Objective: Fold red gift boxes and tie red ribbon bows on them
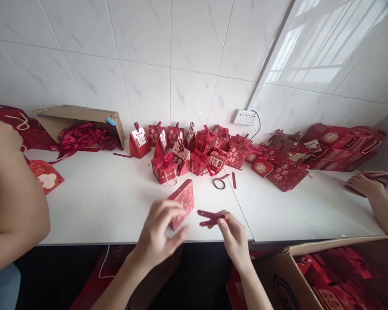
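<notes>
My left hand [160, 234] grips a small red gift box [183, 202] with gold print, tilted just above the white table's front edge [116, 239]. My right hand [234, 234] pinches the end of a dark red ribbon strip [210, 217] that sticks out to the left, close beside the box. Behind them stands a cluster of finished red boxes tied with ribbon bows [181, 155].
An open cardboard box with red ribbons [80, 129] lies at the back left. Flat red boxes [339, 144] pile at the right. Another person's arm [13, 202] is at left, another's hand [365, 185] at right. A carton of red boxes [330, 275] sits below. A black ring [219, 184] lies mid-table.
</notes>
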A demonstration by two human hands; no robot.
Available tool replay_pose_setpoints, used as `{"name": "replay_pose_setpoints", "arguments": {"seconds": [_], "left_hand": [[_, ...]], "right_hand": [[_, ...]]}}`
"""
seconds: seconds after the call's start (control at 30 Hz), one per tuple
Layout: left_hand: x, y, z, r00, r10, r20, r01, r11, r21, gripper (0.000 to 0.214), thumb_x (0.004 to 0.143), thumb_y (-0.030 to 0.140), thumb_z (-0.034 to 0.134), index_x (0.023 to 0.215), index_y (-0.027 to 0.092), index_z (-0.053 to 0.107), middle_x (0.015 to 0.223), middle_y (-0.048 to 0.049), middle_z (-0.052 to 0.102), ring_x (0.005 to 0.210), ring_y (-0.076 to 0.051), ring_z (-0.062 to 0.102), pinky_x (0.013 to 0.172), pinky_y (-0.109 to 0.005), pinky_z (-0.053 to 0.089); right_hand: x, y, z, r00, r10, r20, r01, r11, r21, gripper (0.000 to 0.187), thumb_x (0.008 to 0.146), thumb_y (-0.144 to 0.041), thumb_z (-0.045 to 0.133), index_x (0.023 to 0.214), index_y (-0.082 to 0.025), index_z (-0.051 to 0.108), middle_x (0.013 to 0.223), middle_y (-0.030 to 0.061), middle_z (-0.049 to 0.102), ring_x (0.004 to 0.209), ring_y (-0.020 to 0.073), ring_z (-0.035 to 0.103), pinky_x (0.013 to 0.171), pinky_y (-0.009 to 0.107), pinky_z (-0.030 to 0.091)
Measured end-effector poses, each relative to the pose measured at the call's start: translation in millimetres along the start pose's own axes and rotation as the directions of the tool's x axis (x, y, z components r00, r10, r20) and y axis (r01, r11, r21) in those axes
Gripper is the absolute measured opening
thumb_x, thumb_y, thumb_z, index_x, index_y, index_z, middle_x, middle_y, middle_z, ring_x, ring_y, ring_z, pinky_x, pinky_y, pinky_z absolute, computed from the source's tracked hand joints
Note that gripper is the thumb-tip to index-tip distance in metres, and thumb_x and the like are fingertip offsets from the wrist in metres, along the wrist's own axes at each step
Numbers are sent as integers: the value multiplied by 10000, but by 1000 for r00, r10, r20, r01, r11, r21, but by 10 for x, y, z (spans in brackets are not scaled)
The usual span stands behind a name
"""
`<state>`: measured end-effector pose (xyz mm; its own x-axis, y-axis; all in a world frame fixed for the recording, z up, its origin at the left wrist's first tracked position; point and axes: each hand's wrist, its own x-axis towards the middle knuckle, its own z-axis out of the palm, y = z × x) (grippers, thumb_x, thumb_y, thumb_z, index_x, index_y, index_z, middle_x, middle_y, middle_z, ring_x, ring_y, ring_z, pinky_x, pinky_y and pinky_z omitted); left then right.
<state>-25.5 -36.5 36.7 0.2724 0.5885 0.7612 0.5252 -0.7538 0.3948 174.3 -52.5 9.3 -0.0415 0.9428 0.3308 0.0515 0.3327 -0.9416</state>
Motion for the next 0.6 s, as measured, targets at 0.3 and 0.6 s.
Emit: {"name": "replay_pose_setpoints", "arguments": {"seconds": [0.3,0.6], "left_hand": [[-3,-335,263,952,-285,-117,298,947,117,64,856,214,497,903,197,538,844,-15,594,710,-118,601,647,-229,511],[-64,-370,470,924,-310,-225,314,949,-20,34,844,199,500,822,178,514,730,9,538,651,-100,557,566,-198,474]], "right_hand": [[70,48,-33,997,14,-80,-19,998,-56,246,893,-365,485,981,-192,636,896,70,695,753,196,679,687,320,539],[139,157,134,984,88,-158,-85,996,25,282,881,-419,487,833,-180,628,892,91,676,792,216,667,705,357,529]]}}
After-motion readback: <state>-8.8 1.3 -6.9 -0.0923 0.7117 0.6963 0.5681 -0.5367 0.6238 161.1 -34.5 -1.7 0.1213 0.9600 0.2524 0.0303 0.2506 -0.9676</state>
